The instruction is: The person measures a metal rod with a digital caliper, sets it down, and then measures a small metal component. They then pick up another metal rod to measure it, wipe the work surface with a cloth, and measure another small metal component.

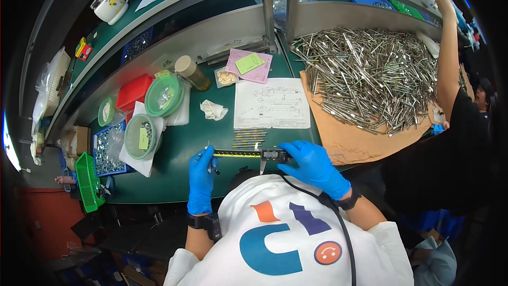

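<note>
Across the front of the bench lies a digital caliper (238, 153), held level in front of me, its dark display on the right part of the beam. My right hand (312, 165), in a blue glove, grips the display end. At the other end, the gloved fingers of my left hand (201, 172) are closed around the tip of the beam. Whether those fingers also pinch a small part is too fine to see. Just beyond the caliper, several thin metal rods (249, 138) lie side by side below a printed drawing sheet (272, 104).
A big heap of metal rods (370, 77) covers brown paper (349, 145) on the right, beside another person's arm (448, 47). Green bowls (164, 95), a red tray (134, 92), a jar (192, 73) and crumpled tissue (213, 110) stand left. A metal shelf (211, 32) runs behind.
</note>
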The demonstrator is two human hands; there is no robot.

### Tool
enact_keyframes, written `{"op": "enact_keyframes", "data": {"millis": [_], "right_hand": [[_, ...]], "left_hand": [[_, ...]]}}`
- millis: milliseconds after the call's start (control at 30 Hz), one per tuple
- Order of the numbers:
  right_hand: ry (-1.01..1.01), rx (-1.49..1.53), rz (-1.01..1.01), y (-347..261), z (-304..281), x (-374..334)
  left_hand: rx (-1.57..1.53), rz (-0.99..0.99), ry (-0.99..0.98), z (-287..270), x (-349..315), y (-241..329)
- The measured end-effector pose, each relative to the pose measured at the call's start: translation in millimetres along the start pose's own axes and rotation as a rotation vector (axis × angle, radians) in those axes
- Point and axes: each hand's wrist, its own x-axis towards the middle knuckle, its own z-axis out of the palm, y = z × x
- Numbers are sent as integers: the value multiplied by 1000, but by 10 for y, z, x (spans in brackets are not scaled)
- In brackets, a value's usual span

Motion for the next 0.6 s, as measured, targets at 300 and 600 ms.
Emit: {"op": "enact_keyframes", "data": {"millis": [300,600], "right_hand": [[2,99,83,11,22,-19],[177,82,208,20,44,-8]], "left_hand": [[-588,-66,-177,-33,154,-54],[-945,-153,-323,199,147,-343]]}}
